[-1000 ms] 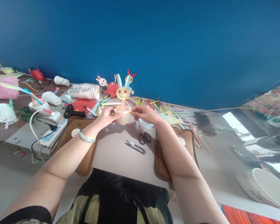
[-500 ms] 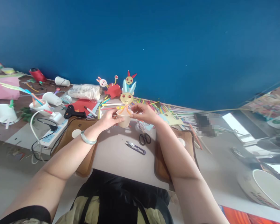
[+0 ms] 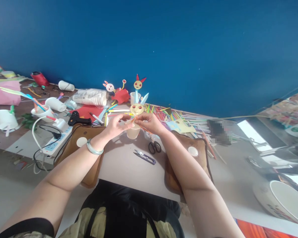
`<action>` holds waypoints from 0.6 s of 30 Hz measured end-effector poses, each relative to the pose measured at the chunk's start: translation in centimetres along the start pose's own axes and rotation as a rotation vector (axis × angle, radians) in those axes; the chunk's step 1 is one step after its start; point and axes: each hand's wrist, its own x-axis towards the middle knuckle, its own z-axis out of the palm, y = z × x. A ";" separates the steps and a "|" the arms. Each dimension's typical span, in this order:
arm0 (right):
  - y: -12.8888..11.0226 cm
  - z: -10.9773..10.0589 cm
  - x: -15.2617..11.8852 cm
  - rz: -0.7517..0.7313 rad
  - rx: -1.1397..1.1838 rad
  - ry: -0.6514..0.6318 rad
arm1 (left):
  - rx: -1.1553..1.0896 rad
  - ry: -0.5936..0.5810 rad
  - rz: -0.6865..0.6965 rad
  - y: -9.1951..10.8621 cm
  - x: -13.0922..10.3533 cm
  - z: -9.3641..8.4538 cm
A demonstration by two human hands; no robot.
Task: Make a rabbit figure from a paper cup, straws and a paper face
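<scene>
A pale paper cup point(image 3: 133, 133) stands on the table in front of me, partly hidden by my fingers. Above it rises a yellow round rabbit face point(image 3: 136, 109) with light blue ears, tilted a little to the right. An orange strip point(image 3: 132, 121) shows between my fingertips over the cup's mouth. My left hand point(image 3: 118, 127), with a pale bangle on the wrist, closes thumb and fingers around the strip from the left. Pinched on the same strip from the right is my right hand point(image 3: 149, 123). Black-handled scissors point(image 3: 154, 147) and small thread snips point(image 3: 144, 157) lie nearer to me.
Brown padded cushions point(image 3: 89, 165) lie under both forearms. On the left are a glue gun point(image 3: 78, 119), a power strip point(image 3: 57, 142) and stacked paper cups point(image 3: 90, 98). Colourful strips point(image 3: 164, 115) spread along the blue wall point(image 3: 149, 49). A large white bowl point(image 3: 285, 201) is at right.
My fingers have shifted from the cup's sides to the orange strip above its mouth, closer together. The rabbit face has moved slightly right and down, its ears leaning right.
</scene>
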 end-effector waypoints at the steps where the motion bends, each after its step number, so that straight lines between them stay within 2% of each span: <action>1: 0.0 0.2 0.0 -0.006 -0.006 -0.009 | 0.002 0.047 0.014 0.3 0.0 0.0; 3: 0.1 0.5 0.0 -0.021 -0.009 -0.020 | 0.010 0.107 0.042 0.8 -0.1 -0.1; 8: 0.0 1.3 -0.1 -0.066 0.008 -0.019 | 0.054 0.141 0.091 1.6 -0.5 0.1; 18: -0.3 2.4 -0.3 -0.099 0.005 0.003 | 0.124 0.230 0.120 1.4 -0.7 0.5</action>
